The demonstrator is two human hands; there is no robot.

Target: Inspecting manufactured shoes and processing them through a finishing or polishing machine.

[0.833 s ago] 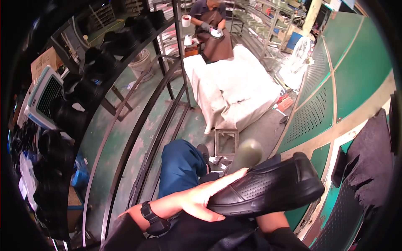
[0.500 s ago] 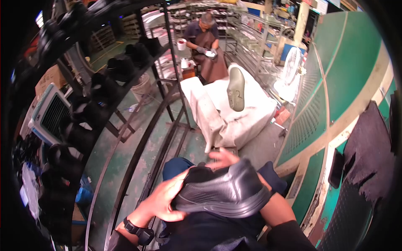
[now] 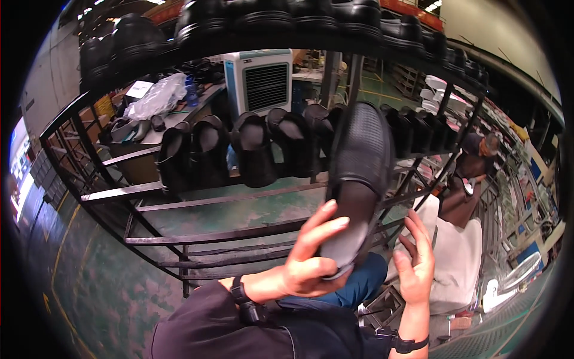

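A black shoe [image 3: 362, 152] is held upright, toe up, in front of the rack. My left hand [image 3: 311, 257] grips it at the heel end, fingers over the collar, and the pale insole shows inside the opening. To the right of the shoe and apart from it, my right hand [image 3: 416, 260] is raised with its fingers spread, holding nothing. Behind the held shoe, a row of black shoes [image 3: 253, 146] stands on the middle level of a dark metal rack [image 3: 224, 240]. More black shoes [image 3: 260, 15] line the upper shelf.
Lower rack bars cross in front of me. A white cloth-draped stand [image 3: 457, 263] is at the right, with a seated person [image 3: 469, 179] beyond it. A white fan [image 3: 514, 278] stands at far right. Behind the rack are an air cooler [image 3: 260, 81] and a cluttered table [image 3: 185, 110].
My view has turned left toward the rack. The shoe, earlier sideways between both hands over my lap, is now upright in my left hand. My right hand has come away from it.
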